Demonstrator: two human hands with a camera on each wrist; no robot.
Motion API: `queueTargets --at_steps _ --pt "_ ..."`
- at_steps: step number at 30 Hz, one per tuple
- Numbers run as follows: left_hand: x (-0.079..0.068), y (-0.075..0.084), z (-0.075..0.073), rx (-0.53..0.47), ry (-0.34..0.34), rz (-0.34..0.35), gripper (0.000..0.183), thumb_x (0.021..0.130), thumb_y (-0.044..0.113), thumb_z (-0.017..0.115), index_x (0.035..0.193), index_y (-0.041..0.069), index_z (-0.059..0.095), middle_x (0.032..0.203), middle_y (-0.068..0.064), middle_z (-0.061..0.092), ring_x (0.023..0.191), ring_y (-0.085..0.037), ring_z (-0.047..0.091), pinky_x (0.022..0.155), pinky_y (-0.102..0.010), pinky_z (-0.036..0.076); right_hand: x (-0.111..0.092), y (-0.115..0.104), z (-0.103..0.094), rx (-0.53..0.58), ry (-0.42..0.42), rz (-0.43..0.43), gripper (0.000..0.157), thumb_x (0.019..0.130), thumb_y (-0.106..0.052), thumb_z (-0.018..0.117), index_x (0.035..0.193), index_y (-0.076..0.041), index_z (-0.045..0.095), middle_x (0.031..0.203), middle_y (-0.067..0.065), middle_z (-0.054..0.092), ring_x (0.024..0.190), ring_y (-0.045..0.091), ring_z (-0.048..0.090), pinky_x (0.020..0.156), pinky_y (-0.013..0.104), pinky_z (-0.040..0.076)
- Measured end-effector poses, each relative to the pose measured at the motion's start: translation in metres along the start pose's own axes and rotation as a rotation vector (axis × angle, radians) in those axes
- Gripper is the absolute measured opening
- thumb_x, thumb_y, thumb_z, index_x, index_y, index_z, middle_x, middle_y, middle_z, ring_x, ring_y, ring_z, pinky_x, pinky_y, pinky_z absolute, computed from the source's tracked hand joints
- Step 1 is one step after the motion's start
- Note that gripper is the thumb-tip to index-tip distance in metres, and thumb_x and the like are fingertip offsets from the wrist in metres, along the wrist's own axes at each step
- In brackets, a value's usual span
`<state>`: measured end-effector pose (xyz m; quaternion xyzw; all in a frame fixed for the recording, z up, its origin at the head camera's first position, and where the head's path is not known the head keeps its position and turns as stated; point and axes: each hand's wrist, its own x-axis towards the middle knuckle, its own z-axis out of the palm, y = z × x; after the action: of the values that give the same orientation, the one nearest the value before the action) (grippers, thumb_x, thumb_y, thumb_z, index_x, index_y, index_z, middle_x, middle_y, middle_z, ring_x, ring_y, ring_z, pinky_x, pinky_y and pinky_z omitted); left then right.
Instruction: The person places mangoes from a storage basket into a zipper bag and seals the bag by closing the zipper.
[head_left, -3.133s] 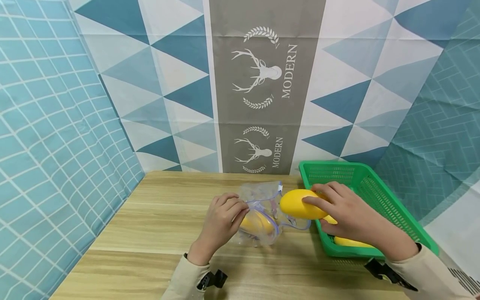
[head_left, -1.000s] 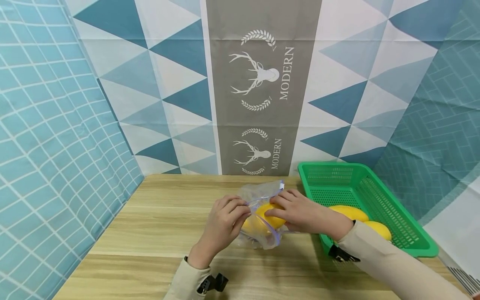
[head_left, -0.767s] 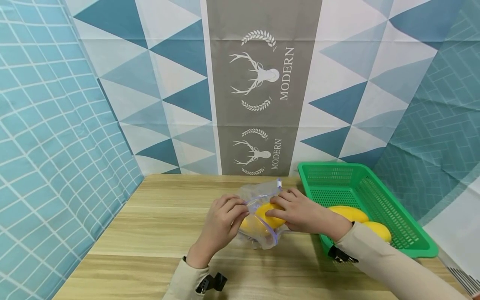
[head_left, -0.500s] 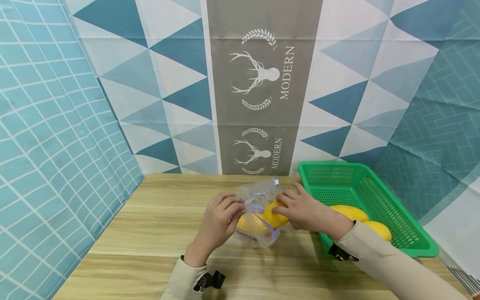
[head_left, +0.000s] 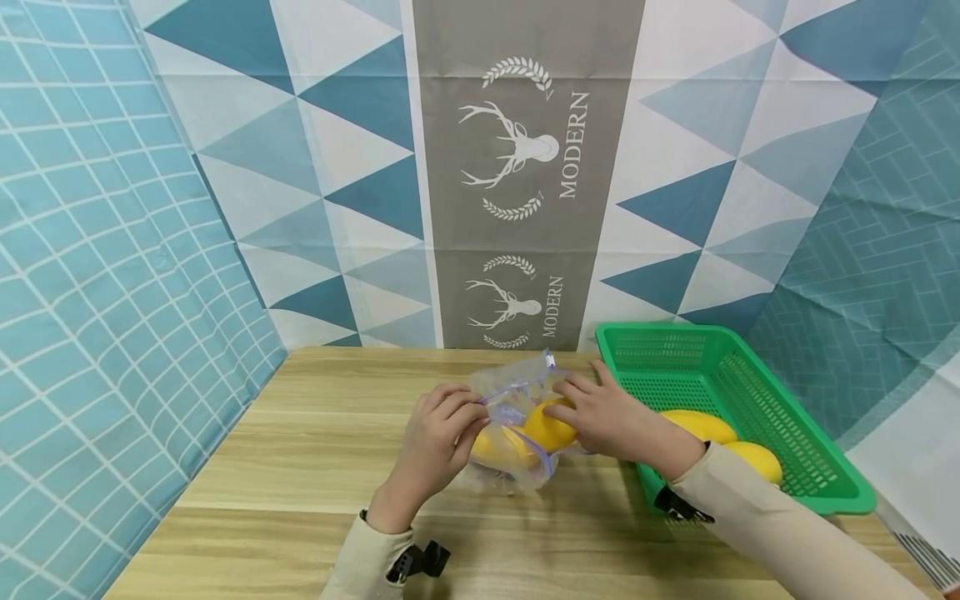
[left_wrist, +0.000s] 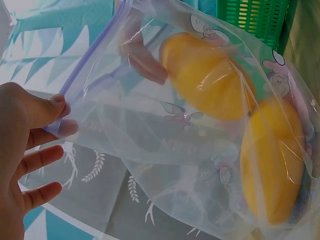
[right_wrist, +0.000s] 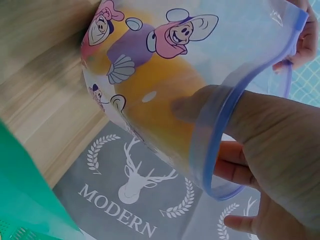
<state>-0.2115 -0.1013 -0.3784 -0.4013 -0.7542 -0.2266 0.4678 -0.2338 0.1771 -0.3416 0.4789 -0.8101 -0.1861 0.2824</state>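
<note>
A clear zip bag [head_left: 506,385] with cartoon prints and a purple zip edge is on the wooden table, its mouth spread. My left hand [head_left: 435,446] pinches the zip edge between thumb and finger; its other fingers are spread in the left wrist view. One yellow mango [left_wrist: 274,165] lies deep in the bag. A second mango [left_wrist: 207,75] is just inside the mouth. My right hand [head_left: 611,421] reaches in and holds this mango by its end. In the right wrist view its thumb [right_wrist: 200,102] lies against the mango, behind the film.
To the right stands a green plastic basket [head_left: 806,392] with two more yellow mangoes [head_left: 697,425] visible in it, partly hidden by the right arm. A patterned cloth wall [head_left: 517,225] rises behind the table, and blue tiled cloth [head_left: 112,250] hangs at the left.
My right hand has carried the second mango leftward from beside the basket into the bag. Since then that hand has drawn back slightly, and the bag has shifted a little left with my left hand.
</note>
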Motion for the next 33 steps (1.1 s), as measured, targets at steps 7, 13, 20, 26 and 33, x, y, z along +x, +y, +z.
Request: queueTargets --at_steps 7,13,20,26,33 --pt "-0.001 -0.001 -0.002 0.007 -0.007 -0.007 0.028 0.105 0.024 0.052 0.089 0.010 0.070 0.096 -0.005 0.069 0.100 -0.026 0.062 0.072 -0.043 0.049 0.003 0.002 -0.003 0.001 -0.009 0.012 0.053 0.074 -0.028 0.088 0.121 -0.021 0.065 0.124 0.008 0.063 0.115 0.027 0.057 0.096 0.061 0.043" --pt "-0.001 0.000 -0.003 0.007 -0.001 -0.006 0.030 0.106 0.025 0.051 0.088 0.010 0.070 0.096 -0.005 0.069 0.099 -0.026 0.062 0.073 -0.045 0.049 0.002 0.004 -0.005 0.045 0.006 0.023 0.053 0.076 -0.027 0.086 0.123 -0.020 0.064 0.123 0.008 0.063 0.117 0.026 0.058 0.098 0.063 0.042" --pt "0.002 0.000 -0.004 0.001 0.008 -0.012 0.033 0.107 0.027 0.049 0.088 0.010 0.069 0.096 -0.006 0.069 0.099 -0.027 0.062 0.072 -0.045 0.049 0.002 0.008 -0.010 0.103 -0.012 0.036 0.058 0.075 -0.031 0.088 0.126 -0.018 0.062 0.126 0.010 0.061 0.120 0.029 0.057 0.098 0.065 0.040" --pt "0.003 0.001 -0.004 -0.003 0.008 -0.008 0.029 0.106 0.025 0.049 0.089 0.010 0.068 0.098 -0.007 0.069 0.098 -0.026 0.062 0.071 -0.044 0.049 0.001 0.009 -0.012 0.123 -0.011 0.048 0.057 0.077 -0.036 0.085 0.126 -0.019 0.062 0.128 0.010 0.062 0.122 0.029 0.056 0.101 0.067 0.036" --pt "0.003 0.002 -0.004 -0.005 0.008 -0.011 0.025 0.106 0.022 0.049 0.091 0.009 0.064 0.105 -0.007 0.067 0.099 -0.026 0.061 0.070 -0.042 0.047 0.001 0.011 -0.014 0.143 0.025 0.074 0.057 0.077 -0.043 0.082 0.125 -0.019 0.064 0.130 0.011 0.061 0.121 0.030 0.055 0.102 0.066 0.036"
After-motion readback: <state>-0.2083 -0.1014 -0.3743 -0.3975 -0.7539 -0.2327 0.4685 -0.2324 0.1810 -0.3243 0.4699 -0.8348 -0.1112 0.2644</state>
